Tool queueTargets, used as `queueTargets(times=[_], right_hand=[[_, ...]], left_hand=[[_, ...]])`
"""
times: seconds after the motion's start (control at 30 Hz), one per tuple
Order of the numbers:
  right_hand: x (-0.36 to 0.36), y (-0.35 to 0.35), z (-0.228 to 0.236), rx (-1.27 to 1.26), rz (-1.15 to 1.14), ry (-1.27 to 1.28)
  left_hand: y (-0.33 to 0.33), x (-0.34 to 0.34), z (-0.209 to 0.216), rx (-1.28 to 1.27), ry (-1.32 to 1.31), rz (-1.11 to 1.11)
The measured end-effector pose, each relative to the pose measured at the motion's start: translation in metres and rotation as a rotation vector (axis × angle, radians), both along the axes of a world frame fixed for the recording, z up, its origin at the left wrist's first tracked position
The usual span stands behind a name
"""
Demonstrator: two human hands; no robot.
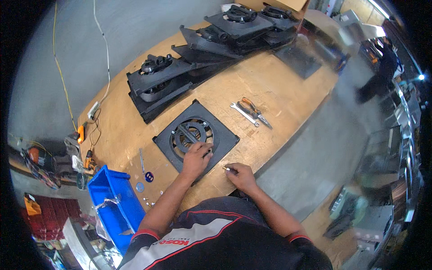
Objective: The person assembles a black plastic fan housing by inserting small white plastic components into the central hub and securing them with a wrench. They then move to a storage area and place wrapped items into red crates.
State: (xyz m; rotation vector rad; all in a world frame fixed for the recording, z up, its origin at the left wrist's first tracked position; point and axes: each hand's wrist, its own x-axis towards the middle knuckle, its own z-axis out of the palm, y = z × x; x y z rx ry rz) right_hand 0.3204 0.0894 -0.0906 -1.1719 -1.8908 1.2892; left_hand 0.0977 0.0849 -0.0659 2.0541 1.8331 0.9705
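Note:
A black square plate [222, 137] with a round, slotted centre lies turned cornerwise on the wooden table before me. A black bar [186, 133] crosses its centre. My left hand [197, 159] rests on the near side of the round centre, its fingers bent down and closed against the plate; the thumb is mostly hidden. To the right of the plate's near corner, just over the table, my right hand [243, 177] pinches a small brass-coloured metal fitting [226, 168] between thumb and finger.
An open-ended wrench [244, 114] and orange-handled pliers [256, 113] lie beyond the plate to the right. Similar black plates [159, 74] are stacked along the far side. At left are a blue bin [104, 180], another wrench [142, 160], loose screws [147, 200] and a drill [90, 160].

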Motion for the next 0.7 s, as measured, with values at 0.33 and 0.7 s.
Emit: queueTargets(times=[0.33,0.7], right_hand=[[-0.035,0.022,-0.029,-0.019,0.004,0.086],[-0.073,0.023,-0.058,0.078,-0.064,0.322]], left_hand=[[0.021,-0.012,-0.014,-0.046,0.397,-0.197],[0.034,-0.025,0.021,-0.3,0.381,-0.386]])
